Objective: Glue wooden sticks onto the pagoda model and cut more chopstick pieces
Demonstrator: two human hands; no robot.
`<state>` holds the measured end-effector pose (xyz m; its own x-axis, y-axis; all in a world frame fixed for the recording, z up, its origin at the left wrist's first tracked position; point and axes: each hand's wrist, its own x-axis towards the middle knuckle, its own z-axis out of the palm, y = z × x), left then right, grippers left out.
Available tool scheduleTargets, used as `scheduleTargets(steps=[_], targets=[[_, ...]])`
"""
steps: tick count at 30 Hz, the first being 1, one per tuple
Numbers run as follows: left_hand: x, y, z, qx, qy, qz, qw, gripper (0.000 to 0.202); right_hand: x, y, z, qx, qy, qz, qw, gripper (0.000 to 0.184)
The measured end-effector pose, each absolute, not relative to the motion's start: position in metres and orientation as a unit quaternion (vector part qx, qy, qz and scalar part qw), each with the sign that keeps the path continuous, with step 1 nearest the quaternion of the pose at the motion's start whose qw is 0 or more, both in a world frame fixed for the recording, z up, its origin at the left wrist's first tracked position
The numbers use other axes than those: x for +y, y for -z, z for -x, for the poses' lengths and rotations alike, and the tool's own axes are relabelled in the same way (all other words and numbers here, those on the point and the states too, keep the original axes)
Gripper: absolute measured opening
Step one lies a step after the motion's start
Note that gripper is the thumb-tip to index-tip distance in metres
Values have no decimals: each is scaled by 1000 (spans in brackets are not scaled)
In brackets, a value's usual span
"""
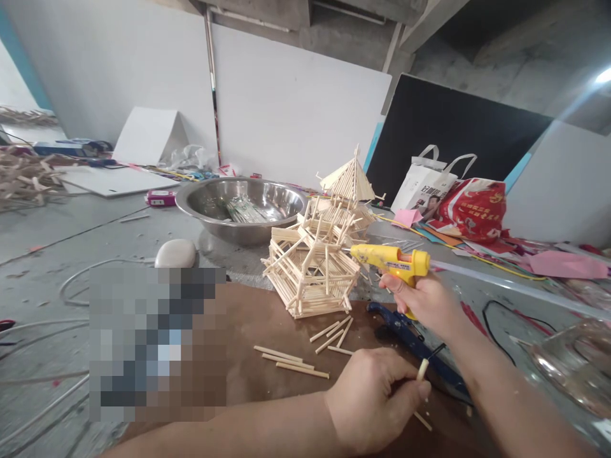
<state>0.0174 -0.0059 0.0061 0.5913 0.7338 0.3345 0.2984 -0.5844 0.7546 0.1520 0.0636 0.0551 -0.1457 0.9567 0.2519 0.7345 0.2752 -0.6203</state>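
My right hand (432, 302) is wrapped round the handle of a yellow glue gun (391, 257), its nozzle pointing left. A long translucent glue stick (496, 282) runs out from its back. Lower down, my left hand (377, 401) pinches a short wooden stick (422, 369) between thumb and fingers, one end sticking up. Left of the gun stands a lattice model of pale wooden sticks (310, 273), with the nozzle near its upper right side. Several loose wooden sticks (296, 367) lie in front of the model. A blue-handled tool (415, 346) lies partly behind my hands.
A brown mat (238, 324) lies beneath the work. Behind it are a steel basin (205, 213), a stick tower with a pointed roof (351, 181), a white bag (420, 181) and a red bag (477, 210). Cables (71, 283) run along the left, and a clear container (577, 362) is at right.
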Motion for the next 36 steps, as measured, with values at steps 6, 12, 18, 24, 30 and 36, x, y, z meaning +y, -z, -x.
scheduleTargets(steps=[6, 12, 18, 24, 30, 36], targets=[[-5, -4, -18, 314, -336, -826, 326, 25, 61, -58, -146, -743, -151, 578, 301, 42], [-5, -3, -18, 311, -345, -824, 324, 23, 60, -60, -143, -746, -141, 581, 294, 42], [-6, -2, -19, 311, -349, -826, 315, 24, 60, -58, -143, -753, -135, 569, 303, 42], [-5, -2, -19, 309, -337, -833, 310, 25, 60, -57, -144, -752, -132, 564, 313, 41], [-4, -3, -18, 309, -331, -841, 297, 25, 59, -60, -144, -745, -138, 576, 307, 41], [-4, -2, -19, 309, -327, -843, 294, 24, 60, -58, -144, -742, -132, 579, 311, 40]])
